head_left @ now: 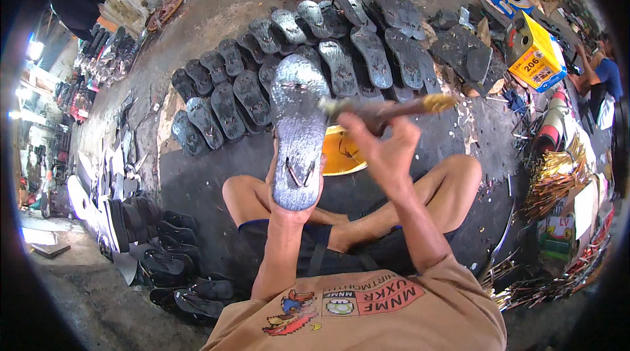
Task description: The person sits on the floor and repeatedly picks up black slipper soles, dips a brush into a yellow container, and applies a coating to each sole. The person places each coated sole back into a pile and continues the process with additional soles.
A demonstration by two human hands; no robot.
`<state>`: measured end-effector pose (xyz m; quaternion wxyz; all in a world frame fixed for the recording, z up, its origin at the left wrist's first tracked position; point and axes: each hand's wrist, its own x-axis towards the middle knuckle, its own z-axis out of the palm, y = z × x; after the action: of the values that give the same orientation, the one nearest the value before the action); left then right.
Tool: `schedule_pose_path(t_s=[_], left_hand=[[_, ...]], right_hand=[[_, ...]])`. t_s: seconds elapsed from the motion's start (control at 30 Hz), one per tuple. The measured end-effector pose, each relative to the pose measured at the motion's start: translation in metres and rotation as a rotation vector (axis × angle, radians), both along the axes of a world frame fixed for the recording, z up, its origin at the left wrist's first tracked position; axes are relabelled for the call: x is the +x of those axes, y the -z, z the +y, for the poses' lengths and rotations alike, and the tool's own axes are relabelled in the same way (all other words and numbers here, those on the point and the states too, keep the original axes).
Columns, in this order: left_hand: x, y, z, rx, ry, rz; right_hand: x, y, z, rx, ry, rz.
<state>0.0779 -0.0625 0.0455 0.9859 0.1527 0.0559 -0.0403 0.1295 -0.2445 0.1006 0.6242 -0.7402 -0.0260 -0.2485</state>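
L hand (287,216), half-curled, cups sole (298,121) from below, mid-view; R hand (388,147) pinches brush (377,115) beside it. Sole looks mostly coated; soles in rows (371,56) beyond, some w/ similar sheen, can't tell how many are left.

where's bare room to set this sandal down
Bare mat borders the left knee, between the sandal rows and piled slippers; another patch, slightly littered, lies right of the right knee. Beyond the yellow bowl, sandals crowd together.

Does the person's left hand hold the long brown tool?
No, the right hand grips this tool, while the left hand holds a shiny grey sandal sole.
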Motion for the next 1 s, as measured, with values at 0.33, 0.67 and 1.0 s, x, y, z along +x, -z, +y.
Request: schedule_pose_path(t_s=[0.33,0.67,1.0], left_hand=[[0.023,-0.02,0.001,0.525,-0.026,0.119],[0.028,-0.056,0.084,0.723,-0.182,0.227],[0.448,0.108,0.29,0.591,-0.416,0.401]], right_hand=[[-0.076,0.017,0.013,-0.406,-0.398,0.017],[0.076,0.074,-0.058,-0.152,0.176,0.196],[0.085,0.146,-0.056,-0.077,0.246,0.492]])
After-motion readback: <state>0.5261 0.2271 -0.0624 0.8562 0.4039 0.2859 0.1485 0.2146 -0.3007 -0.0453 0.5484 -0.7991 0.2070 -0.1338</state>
